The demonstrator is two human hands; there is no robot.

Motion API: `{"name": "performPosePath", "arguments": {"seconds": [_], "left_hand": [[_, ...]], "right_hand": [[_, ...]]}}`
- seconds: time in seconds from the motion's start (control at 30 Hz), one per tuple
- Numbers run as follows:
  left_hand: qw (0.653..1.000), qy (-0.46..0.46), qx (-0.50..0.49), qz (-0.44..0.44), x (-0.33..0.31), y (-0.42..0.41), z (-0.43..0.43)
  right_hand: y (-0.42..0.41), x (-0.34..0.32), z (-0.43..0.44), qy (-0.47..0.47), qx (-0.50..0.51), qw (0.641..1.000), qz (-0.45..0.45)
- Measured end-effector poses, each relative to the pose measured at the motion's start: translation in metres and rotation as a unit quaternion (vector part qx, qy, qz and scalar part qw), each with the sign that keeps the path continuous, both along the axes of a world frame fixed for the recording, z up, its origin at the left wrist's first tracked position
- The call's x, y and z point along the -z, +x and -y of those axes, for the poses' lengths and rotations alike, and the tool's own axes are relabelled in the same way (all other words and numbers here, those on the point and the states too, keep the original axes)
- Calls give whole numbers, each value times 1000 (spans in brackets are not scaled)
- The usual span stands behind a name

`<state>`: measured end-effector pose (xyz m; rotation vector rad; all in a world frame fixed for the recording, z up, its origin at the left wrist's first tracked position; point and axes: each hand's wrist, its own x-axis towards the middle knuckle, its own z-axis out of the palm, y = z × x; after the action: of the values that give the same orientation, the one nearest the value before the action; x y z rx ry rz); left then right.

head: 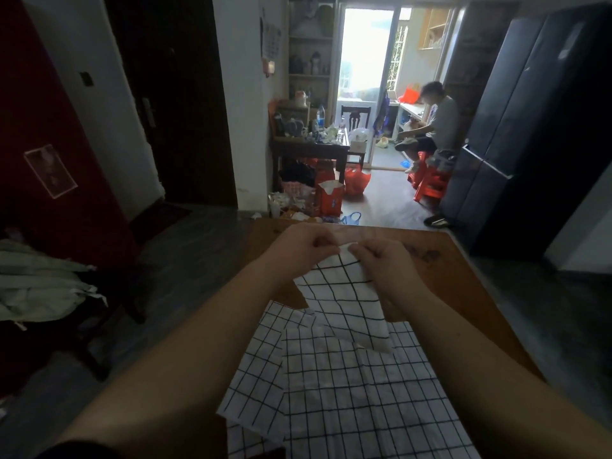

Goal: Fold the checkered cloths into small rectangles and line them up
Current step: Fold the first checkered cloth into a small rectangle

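Wooden table (pixel 463 286) bears spread cloths (pixel 357 392); left hand (pixel 303 248), right hand (pixel 381 263) pinch lifted cloth (pixel 344 303); fridge (pixel 530 127) beyond.

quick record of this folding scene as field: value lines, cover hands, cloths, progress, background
held cloth: checkered, lifted, hanging from its top edge
left hand: pinches the held cloth's top edge
right hand: pinches the same edge, close beside the left hand
flat cloths: at least two, overlapping, spread unfolded on the wooden table
progress: no small folded rectangle in view
background: seated person next to a dark fridge
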<state>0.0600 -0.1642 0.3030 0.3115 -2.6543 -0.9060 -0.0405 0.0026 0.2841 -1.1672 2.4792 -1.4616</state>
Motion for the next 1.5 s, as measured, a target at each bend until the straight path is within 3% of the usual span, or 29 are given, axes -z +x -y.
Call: {"name": "performPosePath", "arguments": {"seconds": [0.23,0.37,0.47,0.57,1.03,1.37,1.5], "left_hand": [[998,28,-38,-32,-7,-7,4],[1000,-7,8,-2,-14,-7,3],[999,-16,36,-26,-20,-10,-4],[999,-17,19,-21,-23,-13,-7],[978,156,-110,-90,-35,7,34],[977,169,-106,-79,-24,12,31],[980,166,-89,-70,-25,15,28]], "right_hand": [[-8,11,-15,17,-4,1000,8],[-6,7,-14,8,-8,1000,15],[-3,1,-11,18,-16,1000,1],[-3,-2,-11,30,-17,999,-20],[-28,21,-44,148,10,988,-45],[-30,26,-39,185,54,976,-102],[-20,20,-24,144,5,987,-64]]}}
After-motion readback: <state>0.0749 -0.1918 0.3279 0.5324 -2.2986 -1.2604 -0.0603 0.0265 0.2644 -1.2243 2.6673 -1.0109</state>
